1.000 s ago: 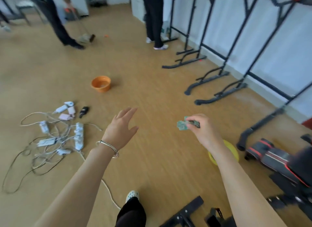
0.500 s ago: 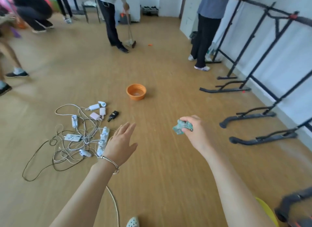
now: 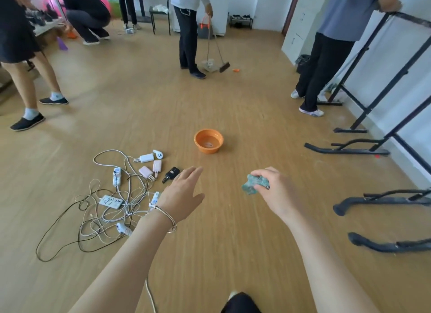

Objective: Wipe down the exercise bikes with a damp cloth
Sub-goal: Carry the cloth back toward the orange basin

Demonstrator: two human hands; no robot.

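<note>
Pinching the wadded teal cloth [image 3: 250,186], the right hand [image 3: 277,191] is held forward above the floor, grip closed on it, toward the orange basin [image 3: 208,150] (probably for wetting). The left hand [image 3: 180,196] is spread flat, holding nothing. No exercise bike is shown.
</note>
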